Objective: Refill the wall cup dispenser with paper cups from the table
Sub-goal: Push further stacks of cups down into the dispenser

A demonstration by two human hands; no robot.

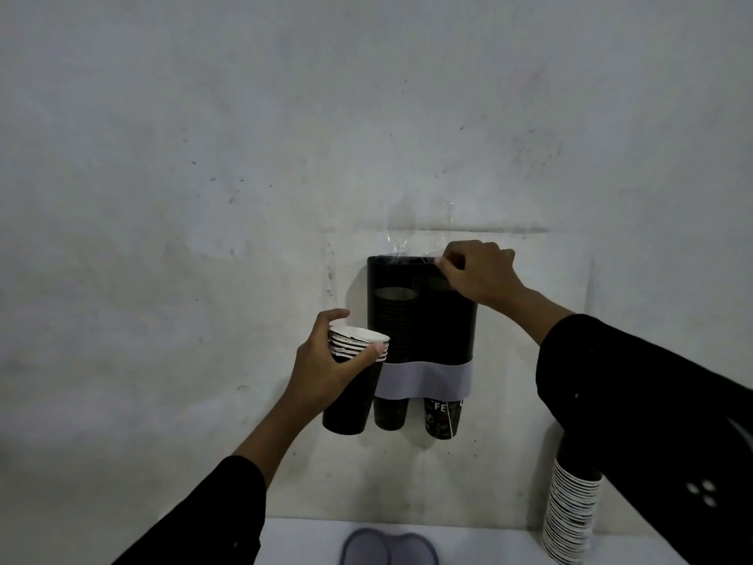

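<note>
**At the wall dispenser**

We face a black two-tube wall dispenser with a pale band, cups poking out below. Our right hand pinches its top rim, fingers closed. Our left hand grips a small nested cup stack just left of it. Bare wall all around; a tall stack stands on the table.

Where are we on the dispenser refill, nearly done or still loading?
Still loading. Done: the dispenser's left tube already shows a column of cups. In hand: the left hand grips a short nested stack beside the dispenser, while the right hand rests at its top right edge. Left: that stack is not yet in, and a tall stack waits on the table.
</note>
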